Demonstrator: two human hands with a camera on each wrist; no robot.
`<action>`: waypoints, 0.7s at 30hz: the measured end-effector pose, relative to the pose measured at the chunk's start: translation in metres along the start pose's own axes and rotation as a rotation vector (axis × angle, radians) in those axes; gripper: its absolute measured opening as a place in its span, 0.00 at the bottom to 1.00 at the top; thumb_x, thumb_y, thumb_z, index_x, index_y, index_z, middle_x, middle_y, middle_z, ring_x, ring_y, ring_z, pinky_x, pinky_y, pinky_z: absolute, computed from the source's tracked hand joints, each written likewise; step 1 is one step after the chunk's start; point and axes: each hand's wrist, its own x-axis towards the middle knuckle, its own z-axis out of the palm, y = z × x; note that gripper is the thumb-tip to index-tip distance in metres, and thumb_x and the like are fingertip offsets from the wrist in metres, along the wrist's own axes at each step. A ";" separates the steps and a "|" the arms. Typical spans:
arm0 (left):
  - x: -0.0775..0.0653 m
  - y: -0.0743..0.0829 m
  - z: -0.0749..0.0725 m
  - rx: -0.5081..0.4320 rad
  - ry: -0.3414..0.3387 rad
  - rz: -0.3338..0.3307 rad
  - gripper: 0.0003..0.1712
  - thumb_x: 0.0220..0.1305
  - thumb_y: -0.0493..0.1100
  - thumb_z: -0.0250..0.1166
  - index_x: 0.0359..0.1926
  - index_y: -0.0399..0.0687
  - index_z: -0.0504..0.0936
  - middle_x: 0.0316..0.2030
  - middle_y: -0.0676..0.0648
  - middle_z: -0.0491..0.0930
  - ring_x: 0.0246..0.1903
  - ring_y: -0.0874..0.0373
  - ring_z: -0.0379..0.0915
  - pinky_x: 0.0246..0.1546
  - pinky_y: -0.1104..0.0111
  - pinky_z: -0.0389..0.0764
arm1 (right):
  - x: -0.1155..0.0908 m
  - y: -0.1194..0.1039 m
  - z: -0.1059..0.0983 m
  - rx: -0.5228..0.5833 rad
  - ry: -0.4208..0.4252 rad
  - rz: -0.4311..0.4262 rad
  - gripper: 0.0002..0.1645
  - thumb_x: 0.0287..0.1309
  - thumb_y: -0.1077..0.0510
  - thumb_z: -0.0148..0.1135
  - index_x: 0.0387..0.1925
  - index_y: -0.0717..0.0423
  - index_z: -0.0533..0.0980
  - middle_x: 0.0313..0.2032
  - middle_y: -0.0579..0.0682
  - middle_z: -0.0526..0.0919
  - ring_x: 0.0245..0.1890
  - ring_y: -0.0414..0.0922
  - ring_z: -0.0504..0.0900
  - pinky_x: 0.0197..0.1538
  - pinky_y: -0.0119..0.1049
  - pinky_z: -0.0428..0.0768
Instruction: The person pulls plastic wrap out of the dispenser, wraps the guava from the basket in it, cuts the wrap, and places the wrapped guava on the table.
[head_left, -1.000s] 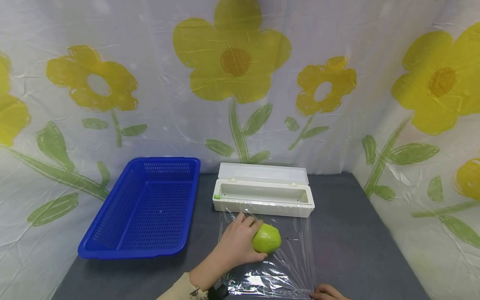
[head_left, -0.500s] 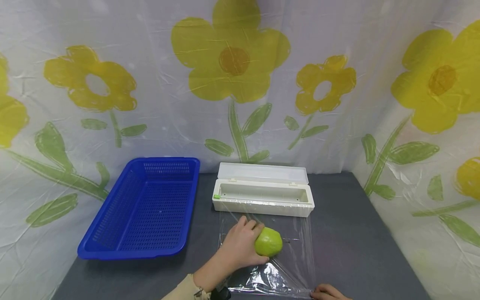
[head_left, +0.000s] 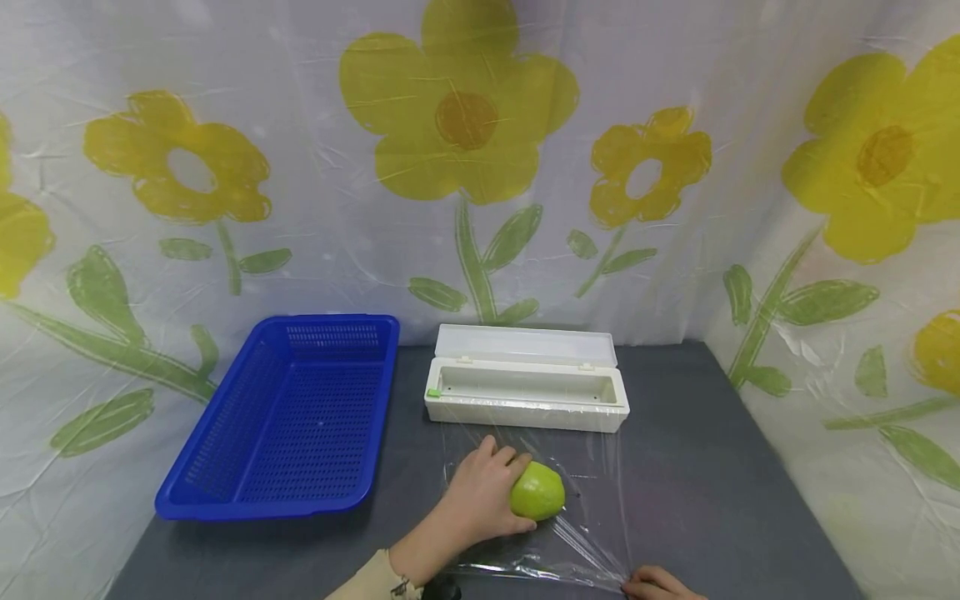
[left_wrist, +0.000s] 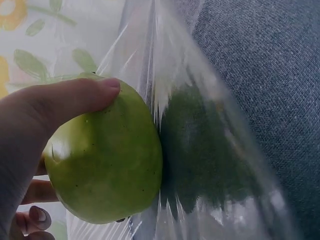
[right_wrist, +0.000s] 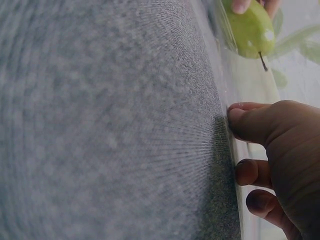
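My left hand [head_left: 487, 493] grips a green pear [head_left: 538, 492] from its left side, thumb on the near side and fingers on the far side. Under the pear stretches a sheet of clear cling film [head_left: 596, 467], running from the front of a white cling film dispenser [head_left: 525, 416]. At the sheet's near right corner, my right hand [head_left: 658, 583] pinches the film between thumb and forefinger. A bundle of tight creases runs from the pear to that corner. In the right wrist view the pear's stem shows, and the other fingers [right_wrist: 257, 200] are loosely bent.
The dispenser's lid [head_left: 525, 344] stands raised at the back, with a small green piece [head_left: 433, 392] at its left end. A blue plastic basket [head_left: 262, 510] occupies the left of the dark grey table [head_left: 697, 483]. A flower-printed curtain [head_left: 315, 250] hangs behind and around.
My left hand and the pear have shifted slightly toward me and to the right. The film's near edge has moved inward, and creases have gathered between pear and corner. The right hand stays nearly still.
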 end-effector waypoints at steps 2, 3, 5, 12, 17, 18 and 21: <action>-0.001 0.000 0.000 0.002 0.002 0.003 0.54 0.40 0.77 0.81 0.65 0.54 0.84 0.51 0.53 0.85 0.40 0.59 0.67 0.40 0.69 0.79 | 0.001 0.000 -0.001 0.005 0.006 -0.002 0.14 0.78 0.57 0.60 0.45 0.60 0.88 0.42 0.47 0.84 0.36 0.32 0.82 0.33 0.17 0.77; -0.001 0.000 0.001 0.003 0.002 0.004 0.55 0.40 0.77 0.81 0.66 0.55 0.84 0.51 0.54 0.85 0.40 0.59 0.67 0.40 0.69 0.79 | 0.001 -0.001 -0.001 0.007 0.008 -0.003 0.11 0.76 0.58 0.63 0.46 0.59 0.88 0.42 0.47 0.84 0.36 0.31 0.82 0.33 0.17 0.77; -0.002 0.000 0.001 0.002 0.004 0.003 0.56 0.39 0.78 0.81 0.67 0.55 0.83 0.52 0.54 0.85 0.41 0.59 0.67 0.40 0.68 0.79 | 0.001 -0.001 -0.002 0.021 0.009 -0.011 0.10 0.75 0.59 0.64 0.46 0.60 0.88 0.42 0.49 0.84 0.37 0.33 0.82 0.33 0.18 0.77; -0.003 0.001 0.003 -0.009 0.003 -0.006 0.58 0.38 0.80 0.80 0.68 0.56 0.82 0.54 0.53 0.84 0.43 0.58 0.69 0.41 0.67 0.80 | 0.001 -0.005 -0.002 0.027 -0.001 0.031 0.11 0.64 0.69 0.70 0.46 0.59 0.88 0.43 0.47 0.84 0.37 0.31 0.82 0.34 0.18 0.77; -0.004 0.003 0.003 -0.005 -0.011 -0.016 0.60 0.37 0.80 0.80 0.69 0.56 0.80 0.55 0.53 0.84 0.46 0.56 0.70 0.43 0.65 0.81 | 0.002 -0.010 0.001 0.017 0.033 0.134 0.35 0.30 0.83 0.75 0.44 0.53 0.89 0.42 0.41 0.84 0.34 0.24 0.80 0.30 0.16 0.76; -0.004 0.003 0.003 -0.001 -0.017 -0.019 0.61 0.37 0.81 0.80 0.70 0.56 0.80 0.55 0.53 0.84 0.47 0.56 0.71 0.44 0.65 0.82 | 0.002 -0.010 0.002 0.008 0.034 0.152 0.35 0.30 0.82 0.75 0.43 0.52 0.90 0.41 0.40 0.84 0.33 0.23 0.79 0.30 0.16 0.75; -0.005 0.005 0.003 0.010 -0.034 -0.023 0.63 0.37 0.81 0.80 0.71 0.54 0.79 0.55 0.52 0.84 0.49 0.55 0.72 0.46 0.64 0.83 | 0.002 -0.011 0.003 -0.001 0.034 0.177 0.34 0.30 0.83 0.75 0.42 0.52 0.90 0.41 0.39 0.84 0.33 0.22 0.79 0.30 0.16 0.75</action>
